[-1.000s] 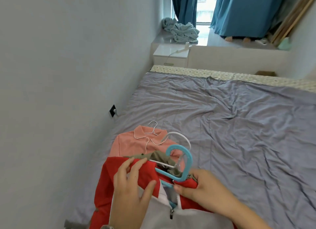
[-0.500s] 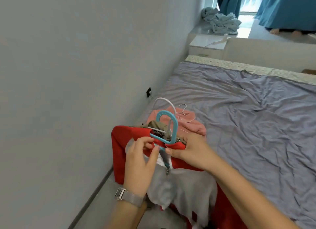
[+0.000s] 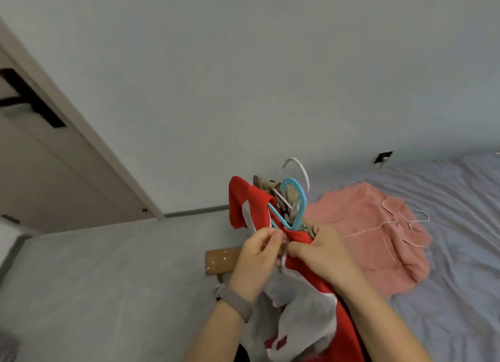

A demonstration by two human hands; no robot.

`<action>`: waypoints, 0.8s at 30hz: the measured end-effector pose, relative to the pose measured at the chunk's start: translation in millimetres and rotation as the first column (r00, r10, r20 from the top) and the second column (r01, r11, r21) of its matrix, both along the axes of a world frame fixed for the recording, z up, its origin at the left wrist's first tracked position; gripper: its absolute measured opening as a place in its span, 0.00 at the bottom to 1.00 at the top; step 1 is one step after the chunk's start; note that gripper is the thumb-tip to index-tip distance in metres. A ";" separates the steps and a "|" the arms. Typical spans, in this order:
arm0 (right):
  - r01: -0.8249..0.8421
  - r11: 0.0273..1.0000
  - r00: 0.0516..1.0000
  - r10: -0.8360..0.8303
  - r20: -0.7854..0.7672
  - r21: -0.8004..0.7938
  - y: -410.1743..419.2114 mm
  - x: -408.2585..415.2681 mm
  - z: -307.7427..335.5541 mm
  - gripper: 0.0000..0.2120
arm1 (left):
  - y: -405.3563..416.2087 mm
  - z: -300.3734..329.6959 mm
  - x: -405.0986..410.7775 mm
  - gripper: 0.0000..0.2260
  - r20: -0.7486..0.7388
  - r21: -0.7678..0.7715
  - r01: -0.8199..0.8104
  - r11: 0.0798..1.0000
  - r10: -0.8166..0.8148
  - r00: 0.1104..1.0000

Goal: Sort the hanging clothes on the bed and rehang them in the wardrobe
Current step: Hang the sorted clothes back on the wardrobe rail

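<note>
Red jacket [image 3: 300, 240] on a blue hanger [image 3: 296, 199] is off the bed, held up between your two hands. Your right hand [image 3: 322, 250] grips the red collar just under the hanger, fingers curled round the cloth. Your left hand [image 3: 259, 256] pinches the zip at the jacket's front, thumb and forefinger closed on it. A white hanger [image 3: 299, 169] with an olive garment [image 3: 281, 196] sits bunched behind the blue one, above your hands. To the right of your right hand, a pink shirt [image 3: 378, 240] lies flat on the bed [image 3: 460, 226].
</note>
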State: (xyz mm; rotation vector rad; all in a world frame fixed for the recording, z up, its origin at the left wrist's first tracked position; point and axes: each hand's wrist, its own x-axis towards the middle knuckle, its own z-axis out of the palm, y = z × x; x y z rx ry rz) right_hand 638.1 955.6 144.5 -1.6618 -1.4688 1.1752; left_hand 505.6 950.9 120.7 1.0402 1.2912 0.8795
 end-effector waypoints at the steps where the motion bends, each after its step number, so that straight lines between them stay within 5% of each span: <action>1: -0.067 0.998 0.998 0.068 0.020 -0.006 -1.7 -11.8 0.8 0.11 | -9.6 0.5 -11.8 0.09 0.001 -0.004 -0.059 0.998 0.059 0.998; 5: -0.273 0.962 0.960 0.273 0.059 -0.015 -21.6 -68.7 11.8 0.05 | -54.8 8.7 -64.9 0.09 0.018 0.017 -0.258 0.966 0.258 0.966; 12: -0.614 0.789 0.789 0.613 0.043 0.008 -95.5 -184.1 43.2 0.09 | -160.7 35.4 -162.6 0.10 0.075 0.043 -0.570 0.820 0.566 0.821; 24: -0.881 0.473 0.473 0.881 -0.010 -0.004 -353.3 -363.4 50.0 0.09 | -466.2 45.7 -286.4 0.10 0.026 0.087 -0.875 0.477 0.877 0.481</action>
